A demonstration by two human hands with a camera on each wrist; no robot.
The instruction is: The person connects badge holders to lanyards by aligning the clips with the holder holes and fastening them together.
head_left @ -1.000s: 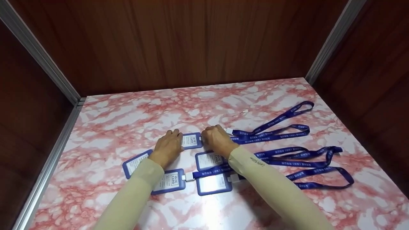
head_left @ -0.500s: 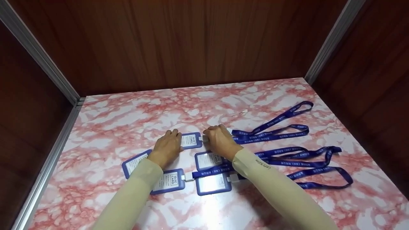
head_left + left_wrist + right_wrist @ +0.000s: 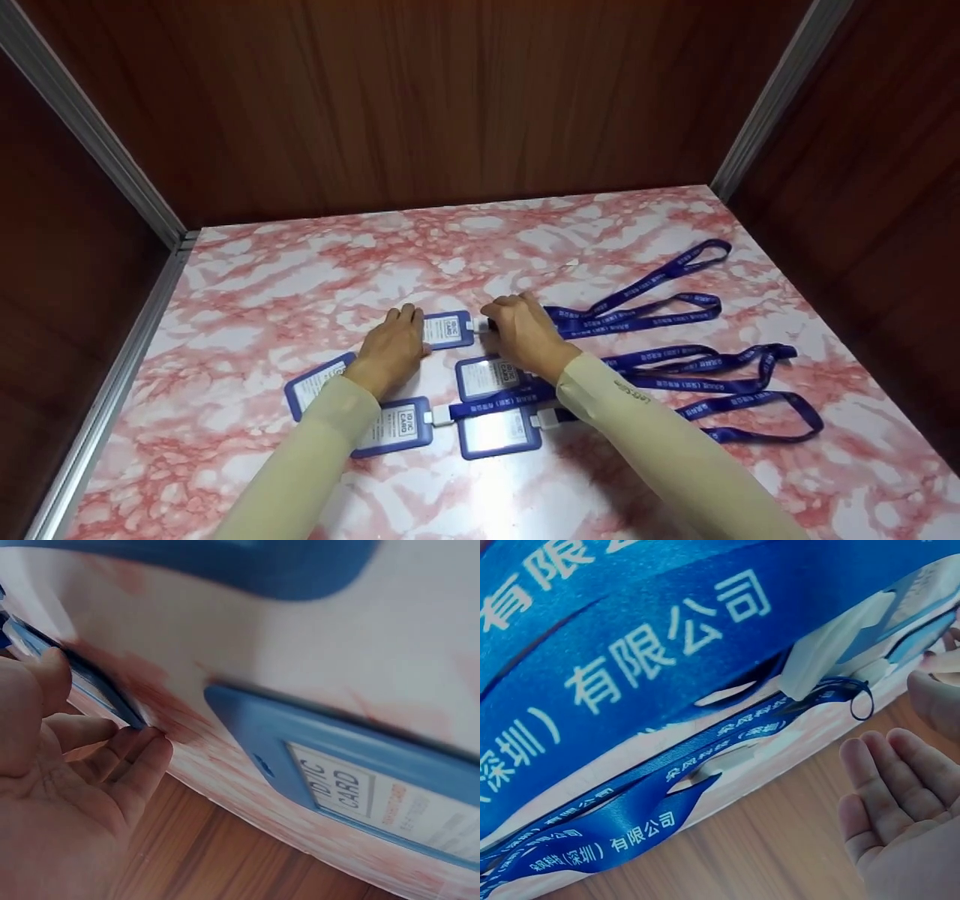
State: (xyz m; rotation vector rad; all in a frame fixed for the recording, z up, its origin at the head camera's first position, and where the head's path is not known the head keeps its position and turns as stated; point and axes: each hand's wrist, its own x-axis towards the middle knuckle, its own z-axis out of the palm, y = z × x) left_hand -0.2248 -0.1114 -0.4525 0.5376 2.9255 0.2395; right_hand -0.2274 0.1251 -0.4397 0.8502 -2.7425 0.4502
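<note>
My left hand holds a blue-framed ID badge holder flat on the table; in the left wrist view, thumb and fingers pinch that holder by its edges. Just right of it, my right hand is bent over a small white clip and pinches at the end of a blue lanyard. Its fingers largely cover the grip. In the right wrist view, thumb and forefinger are partly cut off beside the right hand's other bent fingers. A white clip hangs across the lanyard there.
More badge holders lie nearby: one at left without a visible lanyard, one below my left hand, and two stacked at centre, upper and lower. Further blue lanyards stretch rightward. Wood-look panels enclose the table.
My right hand has shifted slightly right, uncovering a small white clip beside the badge holder's end. A second white clip right of that hand has gone out of sight. My left hand stays put.
</note>
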